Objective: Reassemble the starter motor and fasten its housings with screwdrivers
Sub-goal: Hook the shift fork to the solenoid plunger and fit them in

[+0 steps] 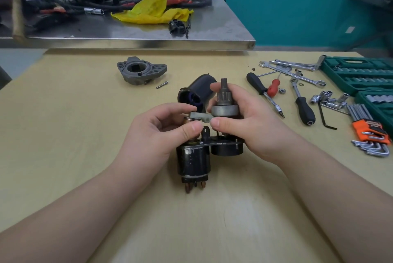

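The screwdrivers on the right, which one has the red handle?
The small red-handled screwdriver, lying between the two larger black-handled drivers; it is the shortest and the only one that is not black.

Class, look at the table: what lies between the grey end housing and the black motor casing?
In the head view, one loose screw lies on the table between the grey housing and the black casing; the rest is bare tabletop.
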Demonstrator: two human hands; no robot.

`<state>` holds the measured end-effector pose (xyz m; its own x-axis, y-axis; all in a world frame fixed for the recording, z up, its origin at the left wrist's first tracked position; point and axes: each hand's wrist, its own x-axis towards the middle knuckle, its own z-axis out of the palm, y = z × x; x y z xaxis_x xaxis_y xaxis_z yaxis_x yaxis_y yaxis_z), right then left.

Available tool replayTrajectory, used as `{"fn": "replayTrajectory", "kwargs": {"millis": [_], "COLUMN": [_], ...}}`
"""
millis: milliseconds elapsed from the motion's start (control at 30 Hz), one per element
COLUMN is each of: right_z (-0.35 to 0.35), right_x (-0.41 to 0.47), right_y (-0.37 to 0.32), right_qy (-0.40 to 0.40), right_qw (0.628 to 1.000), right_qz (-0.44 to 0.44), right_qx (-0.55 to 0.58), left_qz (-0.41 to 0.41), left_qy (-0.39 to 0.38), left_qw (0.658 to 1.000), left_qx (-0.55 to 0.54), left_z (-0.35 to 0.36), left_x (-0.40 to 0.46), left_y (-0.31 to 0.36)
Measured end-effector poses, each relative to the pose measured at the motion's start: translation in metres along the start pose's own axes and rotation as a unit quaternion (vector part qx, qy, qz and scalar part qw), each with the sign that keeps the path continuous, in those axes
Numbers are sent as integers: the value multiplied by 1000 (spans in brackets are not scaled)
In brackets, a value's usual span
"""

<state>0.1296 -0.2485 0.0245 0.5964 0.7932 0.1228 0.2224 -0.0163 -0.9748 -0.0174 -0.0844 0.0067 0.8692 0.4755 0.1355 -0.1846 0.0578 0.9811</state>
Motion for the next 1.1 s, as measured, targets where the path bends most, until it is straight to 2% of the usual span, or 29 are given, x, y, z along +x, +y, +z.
{"fn": "replayTrajectory", "kwargs": {"millis": [233, 533, 767, 867, 1000, 1100], "right_z": [-2, 1, 1, 3, 7, 8], "right_x": [1, -5, -6, -5, -5, -5], "right_y": [2, -3, -4, -3, -2, -3], "right_qy": [-3, -3, -10, -6, 15, 54], "right_qw": [1000, 1000, 1000, 998, 995, 990], "right_qz": [7, -20, -24, -19, -25, -39], "right_qx": [1, -5, 17, 52, 93, 125], "left_qz": [-99, -73, -57, -39, -24, 17], "left_qy": [-139, -136, -164, -167, -200, -175], "left_qw": [983, 987, 985, 985, 978, 981], "left_qx": [-65, -40, -19, 21, 47, 80], "left_z": [-27, -28, -30, -33, -24, -13], "left_x": [10, 14, 15, 15, 2, -5], "left_y": [6, 7, 9, 6, -2, -2]}}
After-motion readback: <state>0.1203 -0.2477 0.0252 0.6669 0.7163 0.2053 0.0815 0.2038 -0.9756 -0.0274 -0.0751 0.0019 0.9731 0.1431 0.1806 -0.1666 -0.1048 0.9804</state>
